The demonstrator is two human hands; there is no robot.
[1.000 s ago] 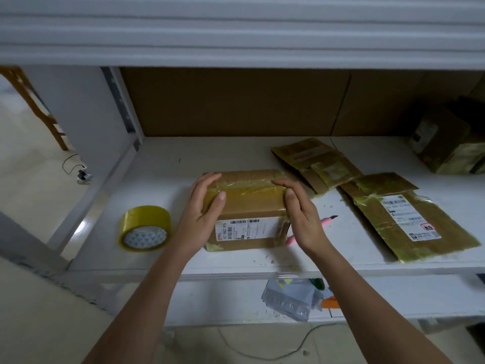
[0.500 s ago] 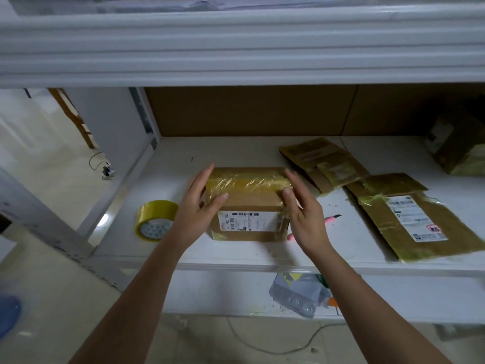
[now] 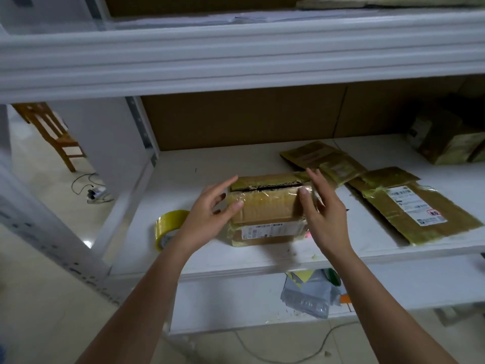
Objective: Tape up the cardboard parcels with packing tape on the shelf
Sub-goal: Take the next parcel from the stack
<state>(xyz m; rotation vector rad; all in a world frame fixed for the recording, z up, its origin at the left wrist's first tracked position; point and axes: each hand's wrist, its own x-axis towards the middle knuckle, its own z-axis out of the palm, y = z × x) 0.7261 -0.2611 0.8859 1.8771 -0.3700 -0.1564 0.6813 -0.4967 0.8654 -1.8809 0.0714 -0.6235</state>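
Evidently the white shelf (image 3: 183, 174) carries a small, stiff, light-looking cardboard parcel (image 3: 265, 208); its slick tape favours gripping the ends. Left hand (image 3: 210, 208) and right hand (image 3: 322, 206) flank it, open, thumbs touching its top.

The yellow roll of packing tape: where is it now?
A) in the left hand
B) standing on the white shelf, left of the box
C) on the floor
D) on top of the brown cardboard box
B: the yellow roll of packing tape stands on edge on the white shelf, left of the brown cardboard box, partly behind the left hand, which does not hold it.
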